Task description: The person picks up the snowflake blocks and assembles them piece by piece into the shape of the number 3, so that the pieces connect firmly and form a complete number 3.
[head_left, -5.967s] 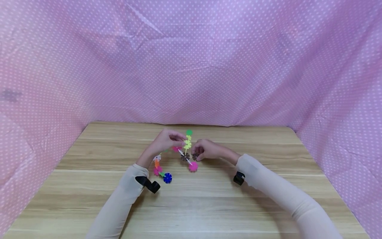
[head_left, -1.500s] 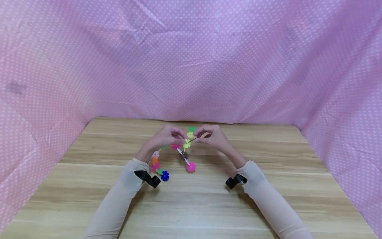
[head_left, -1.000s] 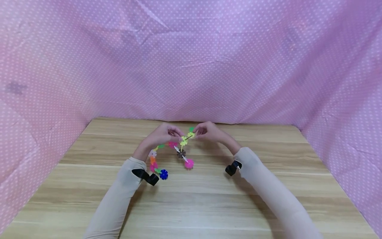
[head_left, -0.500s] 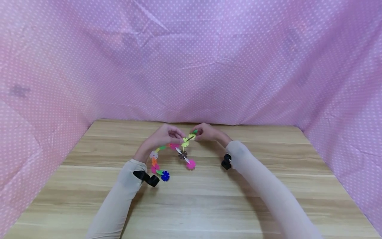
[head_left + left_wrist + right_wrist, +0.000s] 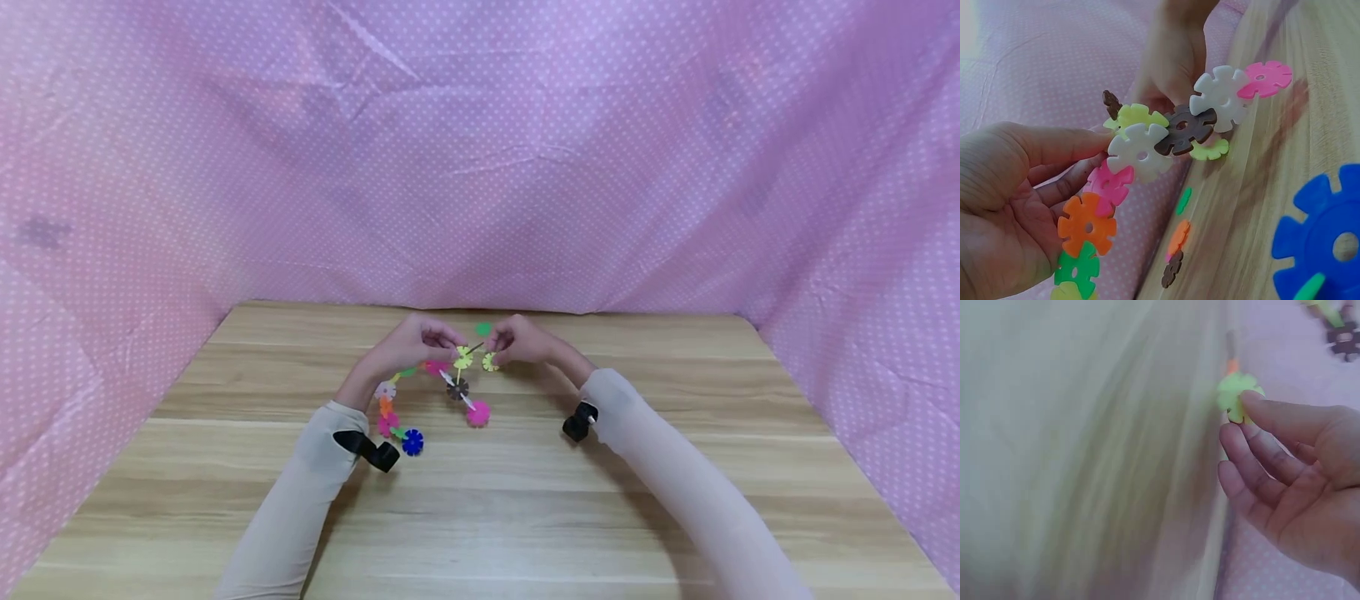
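My left hand [image 5: 414,343] pinches a chain of joined plastic snowflake discs at a yellow snowflake disc [image 5: 1141,115] beside a white one. From this yellow disc a brown snowflake disc [image 5: 1110,105] sticks out, seen nearly edge-on. The chain curves on through pink, orange [image 5: 1087,224], green and other colours to a blue end disc [image 5: 412,442]. Another branch runs through a brown disc [image 5: 1185,129] to a pink disc [image 5: 478,414]. My right hand [image 5: 522,340] pinches a separate yellow snowflake disc [image 5: 1239,395] between thumb and fingers, just right of the chain.
A loose green disc [image 5: 483,328] lies behind the hands on the wooden table [image 5: 480,517]. In the left wrist view, an orange disc [image 5: 1179,236] and a brown disc [image 5: 1172,269] also lie loose. A pink dotted cloth [image 5: 480,167] stands behind and at both sides.
The brown disc that my right hand held has been joined to the chain's yellow disc and let go. My right hand has since picked up the separate yellow disc and drawn it nearer.
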`<state>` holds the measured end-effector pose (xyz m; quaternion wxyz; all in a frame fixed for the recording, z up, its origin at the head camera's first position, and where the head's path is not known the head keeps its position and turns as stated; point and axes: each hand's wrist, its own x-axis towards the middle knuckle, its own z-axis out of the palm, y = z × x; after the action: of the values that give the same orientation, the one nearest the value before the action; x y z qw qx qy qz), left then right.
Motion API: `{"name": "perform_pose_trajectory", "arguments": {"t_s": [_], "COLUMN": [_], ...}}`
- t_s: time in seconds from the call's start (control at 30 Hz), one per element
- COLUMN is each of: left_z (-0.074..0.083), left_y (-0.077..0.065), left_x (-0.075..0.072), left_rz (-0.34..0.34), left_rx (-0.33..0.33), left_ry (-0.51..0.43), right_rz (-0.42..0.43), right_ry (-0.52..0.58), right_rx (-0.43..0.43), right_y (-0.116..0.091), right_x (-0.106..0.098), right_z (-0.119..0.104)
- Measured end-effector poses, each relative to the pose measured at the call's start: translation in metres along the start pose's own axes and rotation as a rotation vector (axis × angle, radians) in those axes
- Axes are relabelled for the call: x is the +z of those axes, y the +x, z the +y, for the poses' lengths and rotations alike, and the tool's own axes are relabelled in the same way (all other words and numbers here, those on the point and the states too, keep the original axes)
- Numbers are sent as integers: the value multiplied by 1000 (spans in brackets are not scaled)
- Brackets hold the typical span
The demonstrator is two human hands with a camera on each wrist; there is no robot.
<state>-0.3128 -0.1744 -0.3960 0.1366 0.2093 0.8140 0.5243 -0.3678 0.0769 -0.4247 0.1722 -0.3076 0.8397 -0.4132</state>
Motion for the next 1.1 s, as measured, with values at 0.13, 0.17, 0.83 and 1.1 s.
{"name": "perform_pose_trajectory", "arguments": {"t_s": [0.13,0.17,0.83,1.1], "left_z": [-2,-3,0,-1], "left_y": [1,1,-1,-1], "left_x": [1,1,2,4], "left_rz": [2,1,-5,-7], "left_rx": [15,19,4,0], "left_ry": [0,0,-6,-2], "right_rz": [109,140,368,356], "right_ry": [149,187,507,489], "right_rx": [16,18,19,22], "right_y": [-16,-20,-39,-40], "right_x": [-1,-1,10,12], "right_z": [-8,-11,-33,-34]}}
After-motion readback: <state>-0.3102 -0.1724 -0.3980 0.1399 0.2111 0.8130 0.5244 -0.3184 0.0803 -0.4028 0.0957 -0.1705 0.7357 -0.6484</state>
